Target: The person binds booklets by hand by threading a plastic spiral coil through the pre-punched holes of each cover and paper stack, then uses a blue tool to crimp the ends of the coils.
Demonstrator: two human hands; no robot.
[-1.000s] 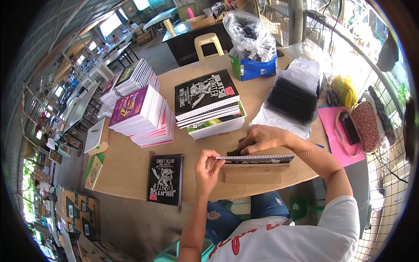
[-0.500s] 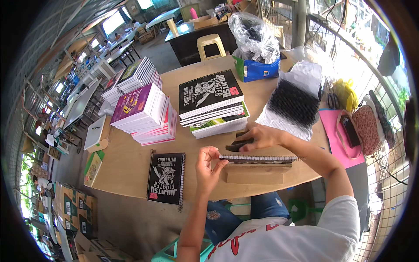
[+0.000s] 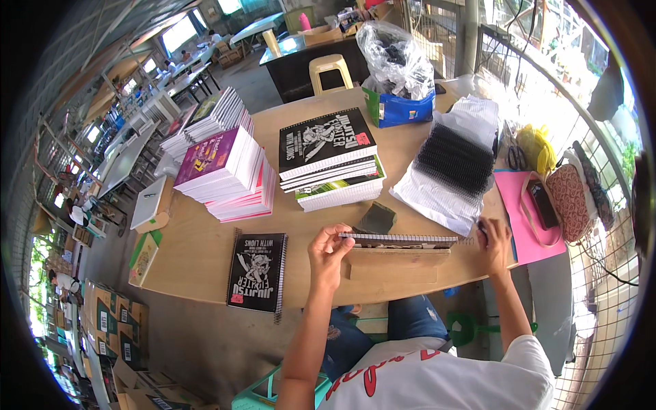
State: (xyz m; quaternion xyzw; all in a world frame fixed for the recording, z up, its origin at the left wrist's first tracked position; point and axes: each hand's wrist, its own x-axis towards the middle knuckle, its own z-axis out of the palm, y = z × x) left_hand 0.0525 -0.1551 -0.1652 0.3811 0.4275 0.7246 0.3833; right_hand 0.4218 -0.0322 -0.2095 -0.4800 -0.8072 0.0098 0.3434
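Spiral notebook (image 3: pixel 403 240), one, is standing on edge at the near side of the table (image 3: pixel 184 246), coil edge uppermost; clock directions are running from it. Binding coil is appearing to be threaded along the whole edge, judged by eye; one loose coil tail (image 3: pixel 467 240) is jutting out at 3 o'clock, seemingly untrimmed and so remaining to be dealt with.

Left hand (image 3: pixel 326 256), at 9 o'clock: is pinching the notebook's end between thumb and fingers. Right hand (image 3: pixel 494 244), at 3 o'clock: is curling just beside the coil tail; whether it is gripping anything is not showing clearly.

Light-brown block (image 3: pixel 393 266), one: is lying at 6 o'clock, close by. Dark pad (image 3: pixel 377 219), one: is lying between 10 and 11.

Black-covered notebook (image 3: pixel 256 270), at least one: is lying flat between 8 and 9, coil ends projecting.

Black-topped stack (image 3: pixel 328 143), one: is standing at 11. Purple-topped stack (image 3: pixel 212 160), one: is standing at 10; books in both are defying an exact count.

Black coils (image 3: pixel 454 158), too many to count: are lying on white paper at 1. Scissors (image 3: pixel 517 158), one pair: are lying at 2. Blue-and-green bag (image 3: pixel 406 109), one: is standing at 12.
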